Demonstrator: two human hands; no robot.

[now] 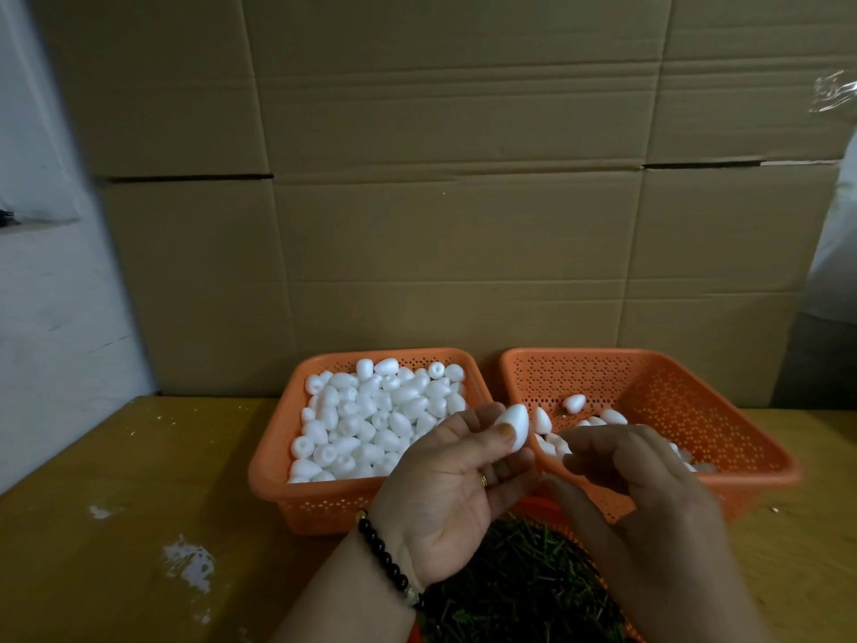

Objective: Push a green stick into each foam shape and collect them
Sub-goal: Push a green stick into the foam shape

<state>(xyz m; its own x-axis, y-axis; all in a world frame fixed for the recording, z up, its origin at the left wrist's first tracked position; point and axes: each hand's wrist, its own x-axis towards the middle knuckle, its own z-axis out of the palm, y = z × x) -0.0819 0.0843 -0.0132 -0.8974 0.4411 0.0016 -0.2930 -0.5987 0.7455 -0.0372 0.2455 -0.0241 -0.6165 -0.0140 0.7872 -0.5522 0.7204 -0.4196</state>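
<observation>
A person's left hand held a white foam shape pinched between thumb and fingertips above the gap between two orange baskets, its long axis tilted up and to the right, its broader end low and facing the right hand. The right hand hovered just beside it, fingers curled inward with the tips drawn together; whether they held a green stick could not be told, since nothing green showed between them. The two hands were close but not touching.

The left basket was heaped with plain foam shapes, while the right basket held only a handful, lying near its front left corner just behind the hands. Directly below the hands, at the near edge of the yellow surface, sat a pile of green sticks in what looked like a third orange container.

Judging by the nearly empty right basket, the work was at an early stage. The next push would seem to turn on bringing the right hand's fingertips in line with the shape's long axis at its lower end. A wall of cardboard cartons stood behind.
</observation>
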